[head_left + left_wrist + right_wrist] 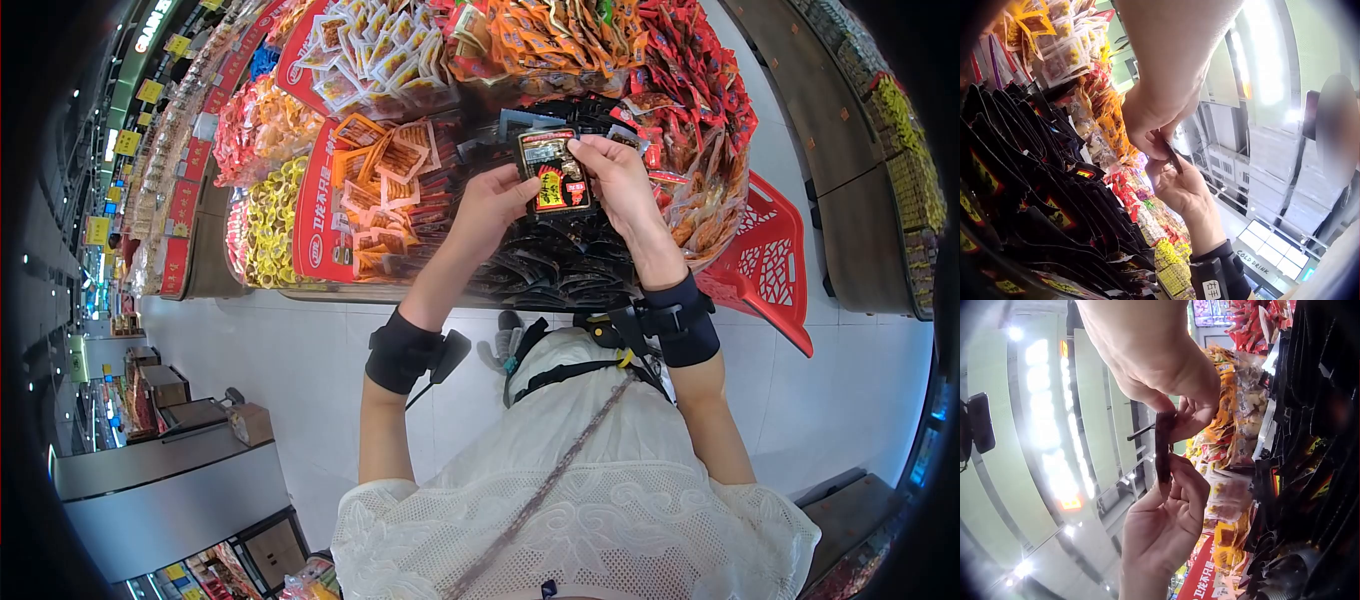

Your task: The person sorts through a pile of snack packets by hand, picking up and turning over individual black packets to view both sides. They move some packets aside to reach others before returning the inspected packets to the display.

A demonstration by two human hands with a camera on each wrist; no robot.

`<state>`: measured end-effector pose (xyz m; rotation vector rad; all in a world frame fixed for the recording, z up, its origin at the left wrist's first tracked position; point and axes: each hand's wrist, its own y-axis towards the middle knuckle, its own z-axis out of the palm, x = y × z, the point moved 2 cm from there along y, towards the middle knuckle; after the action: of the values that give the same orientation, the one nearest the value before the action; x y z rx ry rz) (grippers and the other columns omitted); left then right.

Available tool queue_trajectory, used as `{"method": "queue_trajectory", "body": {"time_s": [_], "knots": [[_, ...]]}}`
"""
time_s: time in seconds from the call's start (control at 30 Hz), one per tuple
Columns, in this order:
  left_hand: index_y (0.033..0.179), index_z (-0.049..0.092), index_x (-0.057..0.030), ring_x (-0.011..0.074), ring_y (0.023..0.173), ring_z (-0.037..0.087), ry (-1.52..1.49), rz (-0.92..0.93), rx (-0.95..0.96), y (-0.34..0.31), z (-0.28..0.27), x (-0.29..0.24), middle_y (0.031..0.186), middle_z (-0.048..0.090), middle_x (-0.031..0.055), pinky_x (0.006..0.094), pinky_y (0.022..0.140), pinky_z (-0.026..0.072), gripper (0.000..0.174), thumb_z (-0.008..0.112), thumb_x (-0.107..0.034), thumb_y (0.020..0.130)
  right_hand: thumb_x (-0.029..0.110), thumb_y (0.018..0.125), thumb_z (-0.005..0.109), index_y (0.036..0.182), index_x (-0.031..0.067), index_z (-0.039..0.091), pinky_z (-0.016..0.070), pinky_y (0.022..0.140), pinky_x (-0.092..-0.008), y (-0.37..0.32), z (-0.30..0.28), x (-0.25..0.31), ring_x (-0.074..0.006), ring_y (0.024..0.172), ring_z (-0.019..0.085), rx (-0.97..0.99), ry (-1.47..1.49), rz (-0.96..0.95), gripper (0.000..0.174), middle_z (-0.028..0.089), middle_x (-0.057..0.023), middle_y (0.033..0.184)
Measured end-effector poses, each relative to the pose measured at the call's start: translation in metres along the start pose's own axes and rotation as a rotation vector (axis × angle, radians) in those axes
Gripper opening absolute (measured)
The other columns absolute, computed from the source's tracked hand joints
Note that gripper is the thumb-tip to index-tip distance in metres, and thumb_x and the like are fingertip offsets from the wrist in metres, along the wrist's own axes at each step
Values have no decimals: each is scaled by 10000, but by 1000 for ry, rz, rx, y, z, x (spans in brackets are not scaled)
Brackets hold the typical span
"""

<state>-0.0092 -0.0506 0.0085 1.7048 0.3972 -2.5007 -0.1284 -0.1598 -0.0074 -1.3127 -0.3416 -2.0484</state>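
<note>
A small black snack packet (556, 185) with a red and yellow label is held up between both hands over the display. My left hand (490, 207) pinches its left edge between thumb and fingers. At the upper right corner, the thumb and fingers of my right hand (622, 182) grip it. The right wrist view shows the packet (1163, 447) edge-on, with a serrated end near the right thumb. Beneath the hands lies a heap of similar black packets (560, 255), also close by in the left wrist view.
Orange snack packets (385, 190) fill the section to the left, behind a red sign (325, 215). Red packets (705, 90) are piled on the right. A red shopping basket (770, 255) stands beside the display at right. Shelves (880, 160) line the far right.
</note>
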Motion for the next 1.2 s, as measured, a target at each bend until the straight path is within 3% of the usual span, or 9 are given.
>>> {"method": "queue_trajectory", "body": {"time_s": [0.23, 0.37, 0.47, 0.6, 0.7, 0.9, 1.0, 1.1, 1.2], "knots": [[1057, 519, 21, 121, 872, 574, 12, 14, -51, 2, 0, 2, 992, 593, 71, 256, 780, 459, 233, 539, -78, 847, 153, 841, 555, 852, 62, 613, 344, 513, -156, -4, 0, 3, -10, 585, 492, -29, 28, 10, 109, 593, 41, 732], [1043, 517, 5, 126, 838, 577, 14, 144, -180, 7, -5, -11, 949, 596, 67, 258, 738, 476, 219, 545, -75, 840, 84, 841, 536, 927, 16, 571, 456, 673, -215, -14, 5, 1, -82, 692, 564, 83, 127, -41, 114, 601, -22, 855], [981, 547, -5, 76, 647, 534, 11, 232, -207, 13, -16, -30, 834, 604, 32, 200, 591, 432, 213, 605, -106, 802, 25, 825, 544, 1014, -31, 519, 461, 851, -292, -28, 9, -2, -143, 885, 581, 290, 30, 39, 199, 595, -72, 959], [909, 578, -25, 37, 598, 483, 287, 224, -129, 11, -19, -56, 757, 592, -12, 180, 564, 381, 176, 641, -120, 775, 40, 813, 583, 1062, -32, 518, 450, 825, -257, -29, 9, 10, -114, 910, 558, 216, 30, -61, 268, 593, -64, 976], [899, 588, -20, 22, 639, 486, 548, 156, -8, 7, -12, -64, 746, 587, -22, 175, 573, 381, 196, 666, -128, 755, 46, 805, 600, 1060, -20, 530, 437, 789, -227, -26, 12, 16, -90, 891, 549, 254, -198, -232, 273, 596, -52, 971], [926, 593, -16, 18, 709, 498, 715, 128, 59, 9, -1, -55, 796, 590, -17, 173, 616, 404, 219, 665, -137, 759, 50, 773, 633, 840, 2, 587, 435, 670, -212, -21, 9, 3, -51, 710, 530, 213, -373, -195, 94, 601, 9, 788], [962, 582, -24, 32, 754, 526, 638, 210, -63, 7, 3, -51, 842, 595, 2, 178, 624, 422, 220, 630, -158, 794, 30, 776, 622, 868, 5, 584, 433, 676, -203, -19, 6, -2, -47, 727, 534, 160, -264, -187, 103, 607, 2, 812], [990, 561, -27, 49, 791, 550, 232, 126, -183, 12, -3, -37, 869, 595, 14, 178, 632, 437, 205, 580, -156, 832, 4, 782, 604, 907, 4, 577, 429, 685, -193, -21, 10, -2, -45, 747, 538, 125, -81, -187, 128, 613, -6, 839], [983, 550, -23, 55, 766, 555, 174, 130, -176, 14, -7, -33, 868, 594, 15, 181, 621, 446, 177, 560, -137, 848, -7, 792, 589, 939, 0, 569, 423, 700, -186, -25, 12, -2, -44, 766, 540, 107, -86, -190, 148, 615, -10, 855]]}}
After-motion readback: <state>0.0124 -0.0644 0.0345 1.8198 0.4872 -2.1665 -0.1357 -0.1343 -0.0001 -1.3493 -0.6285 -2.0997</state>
